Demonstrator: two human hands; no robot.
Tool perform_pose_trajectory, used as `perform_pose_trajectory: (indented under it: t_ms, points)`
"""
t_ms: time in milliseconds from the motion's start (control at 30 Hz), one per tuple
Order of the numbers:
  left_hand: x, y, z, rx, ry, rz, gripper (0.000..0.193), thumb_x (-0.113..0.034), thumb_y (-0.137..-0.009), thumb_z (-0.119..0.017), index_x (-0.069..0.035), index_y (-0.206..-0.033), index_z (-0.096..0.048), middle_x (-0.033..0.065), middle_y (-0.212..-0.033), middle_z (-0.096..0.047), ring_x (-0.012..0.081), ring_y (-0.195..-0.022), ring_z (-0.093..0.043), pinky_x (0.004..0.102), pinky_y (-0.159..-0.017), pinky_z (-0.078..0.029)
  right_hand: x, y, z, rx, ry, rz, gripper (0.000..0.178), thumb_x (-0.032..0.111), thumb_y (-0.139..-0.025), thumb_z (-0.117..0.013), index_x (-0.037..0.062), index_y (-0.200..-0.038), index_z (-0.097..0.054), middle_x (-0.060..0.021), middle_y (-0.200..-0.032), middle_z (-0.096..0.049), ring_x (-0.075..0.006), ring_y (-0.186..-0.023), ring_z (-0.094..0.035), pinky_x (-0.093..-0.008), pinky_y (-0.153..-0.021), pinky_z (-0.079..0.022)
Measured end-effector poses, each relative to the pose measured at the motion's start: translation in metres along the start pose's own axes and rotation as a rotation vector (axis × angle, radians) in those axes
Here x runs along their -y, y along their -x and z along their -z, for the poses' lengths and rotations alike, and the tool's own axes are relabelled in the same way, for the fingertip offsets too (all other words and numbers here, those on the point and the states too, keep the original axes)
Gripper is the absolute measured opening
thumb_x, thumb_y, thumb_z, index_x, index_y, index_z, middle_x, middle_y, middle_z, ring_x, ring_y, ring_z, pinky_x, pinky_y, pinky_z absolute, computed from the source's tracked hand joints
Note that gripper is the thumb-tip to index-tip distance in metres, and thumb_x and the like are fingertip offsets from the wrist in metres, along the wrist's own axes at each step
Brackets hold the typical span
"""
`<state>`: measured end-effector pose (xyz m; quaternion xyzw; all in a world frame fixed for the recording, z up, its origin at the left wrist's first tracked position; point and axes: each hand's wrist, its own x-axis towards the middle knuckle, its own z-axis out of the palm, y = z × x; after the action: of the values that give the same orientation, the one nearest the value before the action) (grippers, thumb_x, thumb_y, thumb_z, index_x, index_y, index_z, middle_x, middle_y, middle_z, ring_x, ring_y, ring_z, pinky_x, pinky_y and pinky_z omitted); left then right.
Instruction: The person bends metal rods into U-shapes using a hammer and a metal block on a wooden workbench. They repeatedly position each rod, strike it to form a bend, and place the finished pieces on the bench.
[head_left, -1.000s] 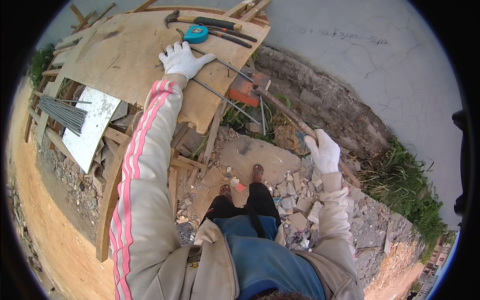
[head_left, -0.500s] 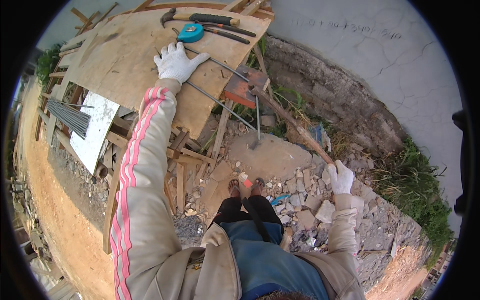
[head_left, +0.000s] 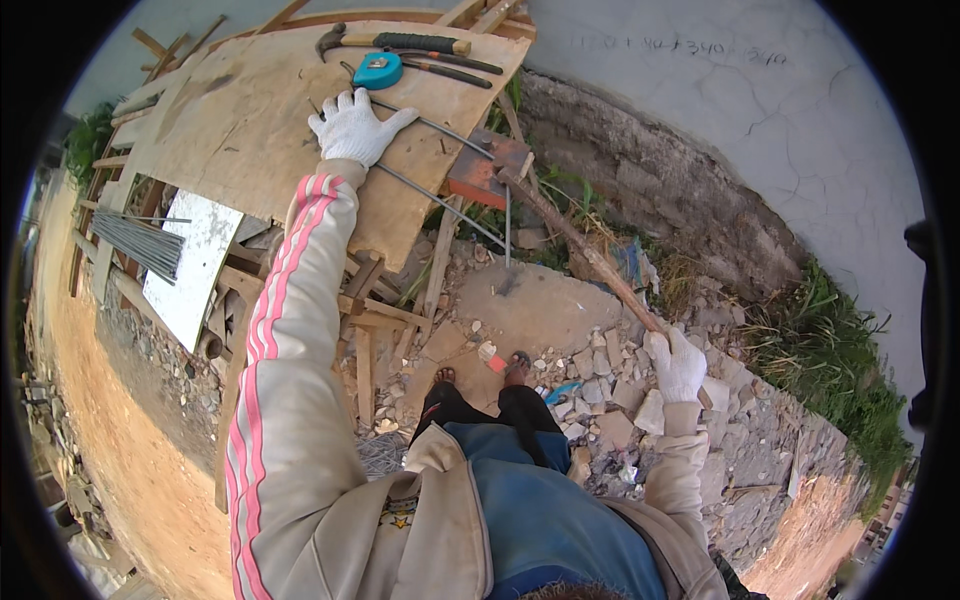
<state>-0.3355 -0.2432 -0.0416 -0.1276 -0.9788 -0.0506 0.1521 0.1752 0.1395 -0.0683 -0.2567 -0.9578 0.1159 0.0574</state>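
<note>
- Left hand in a white work glove, fingers spread and palm flat on the plywood bench top, pressing down on thin steel rods that run out past the board's edge.
- Right hand in a matching glove, closed around the lower end of a long wooden lever handle.
- Handle slanting up and left from that grip to a rusty orange bending tool at the bench's edge, close to the rods.
- Claw hammer, teal tape measure and pliers lying together at the far end of the board, just beyond the left hand.
- Bundle of grey rods resting on a white panel off to the left, well apart from both hands.
- Sandalled feet on broken rubble beside a cracked plastered wall.
</note>
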Motion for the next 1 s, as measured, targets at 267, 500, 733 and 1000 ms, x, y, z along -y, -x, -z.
perform_pose_trajectory:
  t_ms: [267,500,733,1000]
  points:
    - [0.000,-0.001,-0.001,-0.002,-0.045,0.011,0.118,-0.096,-0.087,-0.053,-0.001,-0.158,-0.055,0.0248,-0.159,-0.055,0.0469,-0.151,-0.045,0.0659,-0.124,-0.027,0.040,0.038,0.020,-0.083,0.029,-0.136,0.046,0.051,-0.100,-0.075,0.0060,-0.094,-0.069,-0.0215,-0.085,-0.070,-0.0450,-0.081,-0.070,-0.0511,-0.069,-0.053]
    - [0.003,-0.005,-0.007,-0.005,0.021,0.024,0.124,-0.098,-0.082,-0.055,0.003,-0.154,-0.055,0.0257,-0.156,-0.056,0.0470,-0.149,-0.045,0.0680,-0.124,-0.021,0.080,0.059,0.033,-0.125,0.179,-0.181,0.048,0.053,-0.102,-0.073,0.0049,-0.098,-0.069,-0.0214,-0.089,-0.072,-0.0448,-0.084,-0.070,-0.0510,-0.071,-0.053]
    - [0.002,-0.005,-0.001,0.074,0.033,0.046,0.127,-0.099,-0.082,-0.053,0.002,-0.159,-0.050,0.0252,-0.162,-0.052,0.0466,-0.154,-0.040,0.0697,-0.123,-0.022,0.148,0.120,0.000,-0.268,0.190,-0.381,0.046,0.054,-0.103,-0.069,0.0086,-0.100,-0.071,-0.0220,-0.087,-0.072,-0.0461,-0.082,-0.070,-0.0537,-0.071,-0.054]
    - [-0.002,-0.002,0.019,0.123,0.054,0.088,0.125,-0.098,-0.081,-0.056,0.001,-0.158,-0.052,0.0233,-0.160,-0.052,0.0446,-0.154,-0.039,0.0692,-0.125,-0.019,0.099,0.086,0.053,-0.038,0.024,-0.182,0.050,0.058,-0.105,-0.065,0.0090,-0.095,-0.067,-0.0240,-0.080,-0.068,-0.0494,-0.082,-0.068,-0.0561,-0.068,-0.050]
